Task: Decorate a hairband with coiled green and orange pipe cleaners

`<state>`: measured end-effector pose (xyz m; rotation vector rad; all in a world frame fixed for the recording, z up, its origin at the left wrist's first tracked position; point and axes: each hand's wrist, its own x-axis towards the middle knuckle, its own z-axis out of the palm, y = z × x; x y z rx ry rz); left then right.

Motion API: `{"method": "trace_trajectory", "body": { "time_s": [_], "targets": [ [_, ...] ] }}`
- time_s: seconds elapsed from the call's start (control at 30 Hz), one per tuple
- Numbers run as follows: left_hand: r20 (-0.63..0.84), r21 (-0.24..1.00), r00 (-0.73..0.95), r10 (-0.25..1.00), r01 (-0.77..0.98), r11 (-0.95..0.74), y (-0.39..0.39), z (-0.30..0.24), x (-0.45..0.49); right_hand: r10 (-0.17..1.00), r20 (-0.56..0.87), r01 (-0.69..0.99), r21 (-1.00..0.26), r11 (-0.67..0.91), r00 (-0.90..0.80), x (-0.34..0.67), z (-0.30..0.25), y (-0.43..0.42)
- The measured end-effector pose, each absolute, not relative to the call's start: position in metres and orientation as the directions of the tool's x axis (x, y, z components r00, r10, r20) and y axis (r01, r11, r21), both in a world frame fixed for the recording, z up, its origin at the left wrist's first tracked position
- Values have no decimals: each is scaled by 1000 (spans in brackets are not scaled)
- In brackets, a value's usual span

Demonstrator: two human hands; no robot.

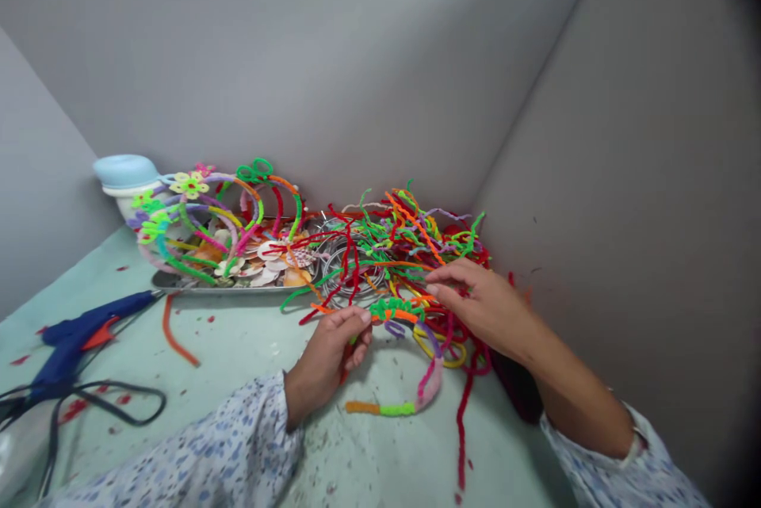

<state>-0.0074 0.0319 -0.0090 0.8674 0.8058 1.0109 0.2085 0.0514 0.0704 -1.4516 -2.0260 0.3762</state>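
Observation:
My left hand [334, 349] pinches the upper part of a curved headband [437, 373] wrapped in orange, purple, pink and lime fuzzy pipe cleaner. A bumpy green pipe cleaner [395, 308] is coiled along its top, beside my left fingertips. The band's free end, lime and brownish orange, curves down and left above the table. My right hand [481, 302] is just right of the coil, in front of a tangled heap of pipe cleaners [410, 234]. Its fingers stretch leftward with a small gap above the thumb, close to an orange strand; whether they touch it is unclear.
Finished flower-topped headbands [196, 215] lie on a metal tray [238, 296] of seashells [267, 266]. Coiled wire [350, 274] sits right of it. A blue glue gun [77, 341] with a black cord, an orange pipe cleaner [173, 334] and a blue-lidded bottle [126, 173] are at left. Grey panels enclose the table.

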Motion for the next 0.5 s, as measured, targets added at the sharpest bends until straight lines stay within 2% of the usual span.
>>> {"method": "trace_trajectory", "body": {
  "time_s": [0.13,0.5],
  "targets": [
    [-163,902,334,928,-332,278,30,-7,-7,953,237,783,-550,291,-188,219,75,49],
    [-157,922,371,915,-278,271,25,-6,-7,938,-3,689,-679,253,-348,210,55,59]
  ]
}}
